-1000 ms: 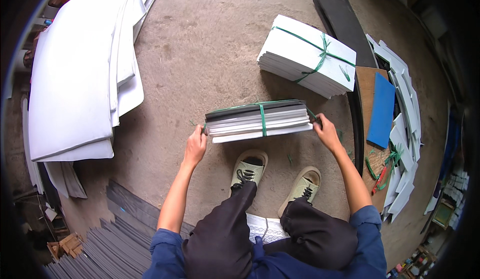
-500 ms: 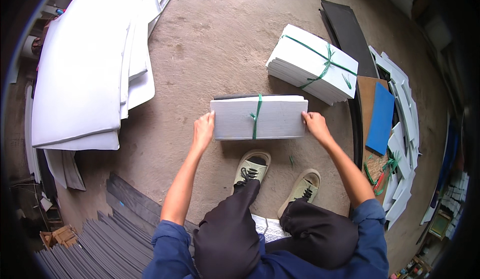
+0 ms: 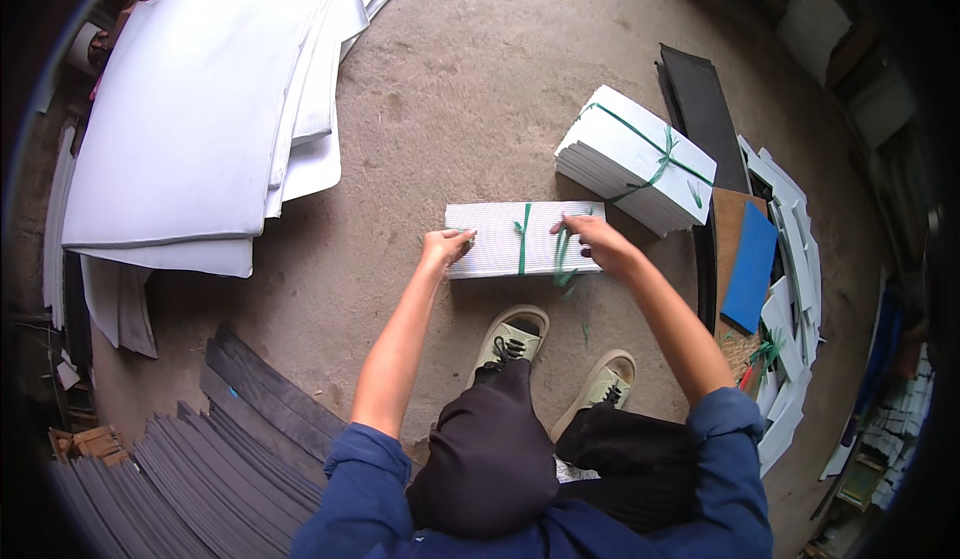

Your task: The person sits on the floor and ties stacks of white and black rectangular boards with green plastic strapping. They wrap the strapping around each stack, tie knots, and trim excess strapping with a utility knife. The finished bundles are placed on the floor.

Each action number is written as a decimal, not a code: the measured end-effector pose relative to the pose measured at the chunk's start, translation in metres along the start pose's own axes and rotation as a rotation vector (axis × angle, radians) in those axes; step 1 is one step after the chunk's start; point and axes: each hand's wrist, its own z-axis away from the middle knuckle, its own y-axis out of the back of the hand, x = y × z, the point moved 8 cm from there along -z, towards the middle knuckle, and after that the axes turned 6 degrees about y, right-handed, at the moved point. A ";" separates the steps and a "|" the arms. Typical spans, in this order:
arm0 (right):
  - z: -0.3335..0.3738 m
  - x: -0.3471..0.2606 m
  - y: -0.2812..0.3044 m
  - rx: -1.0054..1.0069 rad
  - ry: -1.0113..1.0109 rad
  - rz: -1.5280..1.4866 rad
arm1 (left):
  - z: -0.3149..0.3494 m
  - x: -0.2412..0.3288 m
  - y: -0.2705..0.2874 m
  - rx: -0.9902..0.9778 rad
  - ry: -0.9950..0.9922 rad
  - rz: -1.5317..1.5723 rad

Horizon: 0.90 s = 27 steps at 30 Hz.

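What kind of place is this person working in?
Probably a small workshop or storage yard for sheet material. Large white foam-like sheets are piled on a bare concrete floor, dark strips lie stacked nearby, and tied white bundles sit ready.

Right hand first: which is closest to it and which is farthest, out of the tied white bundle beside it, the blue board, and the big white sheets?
From the right hand:
1. Tied white bundle, just up and to its right, nearest.
2. Blue board, farther out on the right side.
3. Big white sheets, far across on the left, farthest.
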 end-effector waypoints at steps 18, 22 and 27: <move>-0.032 0.027 -0.042 0.678 0.378 0.736 | -0.003 -0.015 -0.031 0.146 -0.202 -0.305; -0.044 0.043 -0.037 0.690 0.343 0.597 | 0.007 -0.007 -0.041 0.229 -0.219 -0.538; -0.046 0.036 -0.041 0.651 0.184 0.489 | 0.012 0.000 -0.032 0.333 -0.262 -0.619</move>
